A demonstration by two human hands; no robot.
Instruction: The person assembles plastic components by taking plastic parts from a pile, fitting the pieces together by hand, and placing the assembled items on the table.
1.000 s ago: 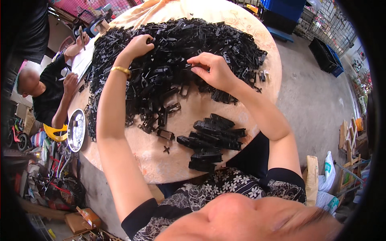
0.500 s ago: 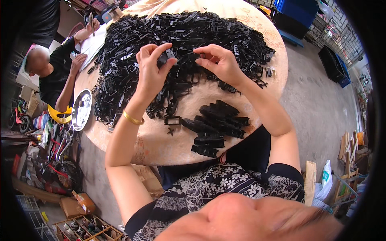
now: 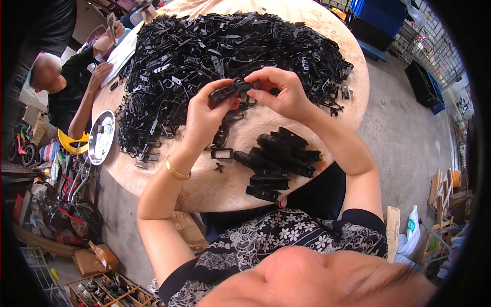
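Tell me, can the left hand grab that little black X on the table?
Probably yes: nothing covers the black X-shaped piece, and the left hand is close by. But its fingers are holding a black plastic part, so they'd likely have to let go first.

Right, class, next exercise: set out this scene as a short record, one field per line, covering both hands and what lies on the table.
Left hand: pinches a black part
Right hand: fingers at the same part's other end; one piece or two, unclear
Surface: round table with a patterned cloth
Main pile: many loose black pieces
Smaller group: longer black pieces, nearer the person
Apart: rectangular frame, cross-shaped piece
Left edge: shiny round tray
Co-worker: one hand on a white sheet
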